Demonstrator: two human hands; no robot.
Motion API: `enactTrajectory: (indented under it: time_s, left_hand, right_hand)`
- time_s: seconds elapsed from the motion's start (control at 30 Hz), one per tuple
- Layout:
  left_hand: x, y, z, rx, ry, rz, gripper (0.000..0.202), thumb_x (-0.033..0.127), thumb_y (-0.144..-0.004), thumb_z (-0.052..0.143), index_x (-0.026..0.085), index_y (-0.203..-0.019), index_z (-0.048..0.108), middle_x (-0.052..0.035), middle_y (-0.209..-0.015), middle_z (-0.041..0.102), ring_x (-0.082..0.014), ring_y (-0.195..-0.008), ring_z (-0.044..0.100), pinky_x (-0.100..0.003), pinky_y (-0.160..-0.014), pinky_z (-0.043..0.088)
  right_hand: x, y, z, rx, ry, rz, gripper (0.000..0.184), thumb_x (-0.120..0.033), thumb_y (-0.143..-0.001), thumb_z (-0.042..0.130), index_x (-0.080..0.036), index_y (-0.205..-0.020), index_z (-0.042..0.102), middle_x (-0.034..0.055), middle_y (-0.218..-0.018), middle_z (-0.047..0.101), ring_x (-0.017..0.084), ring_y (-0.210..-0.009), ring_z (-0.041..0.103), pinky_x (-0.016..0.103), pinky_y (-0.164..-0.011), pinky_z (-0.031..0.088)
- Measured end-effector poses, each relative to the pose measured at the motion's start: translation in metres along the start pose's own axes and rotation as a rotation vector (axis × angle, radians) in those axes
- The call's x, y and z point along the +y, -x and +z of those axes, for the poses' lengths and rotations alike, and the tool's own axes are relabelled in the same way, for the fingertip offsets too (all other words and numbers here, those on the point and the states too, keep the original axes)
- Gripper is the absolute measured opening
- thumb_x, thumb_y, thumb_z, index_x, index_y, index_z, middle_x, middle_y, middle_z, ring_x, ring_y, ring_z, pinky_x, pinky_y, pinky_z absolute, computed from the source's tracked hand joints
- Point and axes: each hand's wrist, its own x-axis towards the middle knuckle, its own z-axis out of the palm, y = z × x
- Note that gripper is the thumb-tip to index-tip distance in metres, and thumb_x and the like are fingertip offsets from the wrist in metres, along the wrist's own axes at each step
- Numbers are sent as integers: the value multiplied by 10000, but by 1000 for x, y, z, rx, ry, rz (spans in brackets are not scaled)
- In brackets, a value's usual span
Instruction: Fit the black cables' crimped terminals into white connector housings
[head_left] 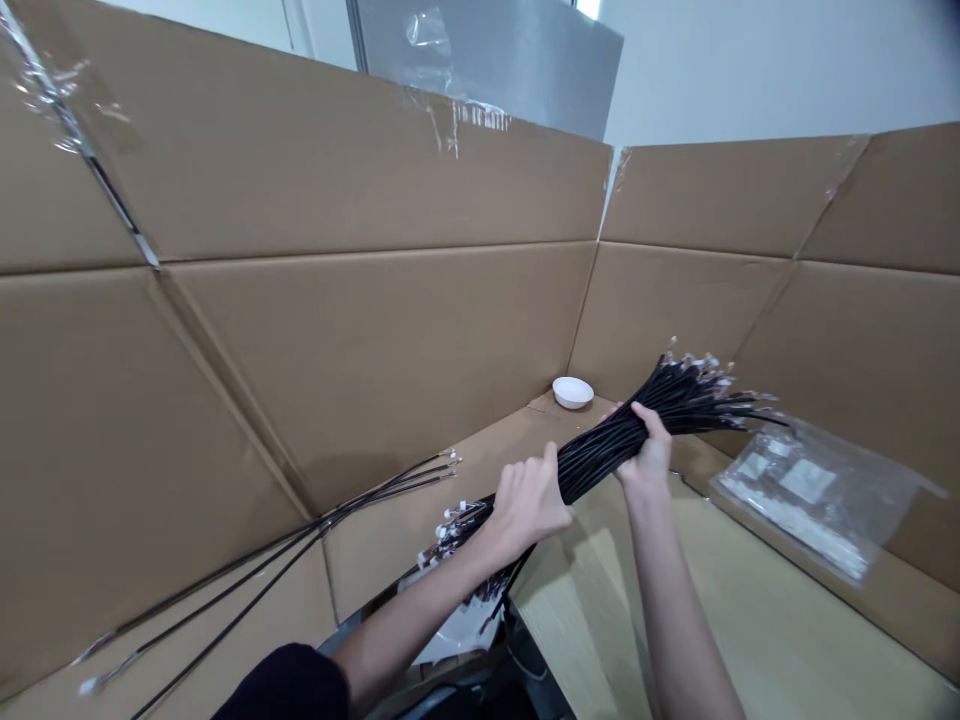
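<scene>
A thick bundle of black cables (604,455) slants up to the right in front of me, with small white connectors at both ends. Wrapped round its lower left part is my left hand (531,497), fingers closed over the top. My right hand (646,448) grips the bundle farther up, thumb on top and most fingers hidden behind it. The far end fans out beyond my right hand. Several loose black cables (322,525) with white connectors lie at the left, apart from the bundle.
Tall cardboard walls (390,350) enclose the work surface. In the far corner sits a small white bowl (573,392). A clear plastic bag (814,490) with white pieces lies at the right. The wooden tabletop (757,620) extends at the lower right, and dark items show below my left forearm.
</scene>
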Motion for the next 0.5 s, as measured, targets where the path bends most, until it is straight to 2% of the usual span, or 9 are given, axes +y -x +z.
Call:
enactTrajectory:
  time_s: [0.1, 0.17, 0.5]
  left_hand:
    - [-6, -14, 12, -39, -58, -11, 669, 422, -852, 763, 138, -1403, 511, -130, -1156, 736, -268, -1054, 741, -463, -976, 636]
    - [-10, -25, 17, -59, -90, -15, 703, 473, -875, 769, 147, -1436, 499, -115, -1173, 722, -234, -1047, 731, -452, -991, 639]
    - [-19, -76, 28, -85, -200, 5, 604, 500, -950, 685, 156, -1421, 530, -104, -1198, 699, -211, -1076, 709, -439, -1022, 626]
  right_hand:
    - [21, -27, -14, 42, 35, 85, 253, -228, -968, 628, -142, -739, 565, -28, -625, 595, 101, -538, 586, 226, -557, 535]
    - [31, -43, -22, 57, 52, 118, 309, -264, -1013, 619, -141, -736, 554, -34, -629, 583, 94, -540, 572, 225, -567, 525]
    - [54, -99, -42, 85, 94, 115, 364, -364, -1045, 616, -133, -768, 564, -39, -652, 544, 83, -553, 530, 214, -560, 486]
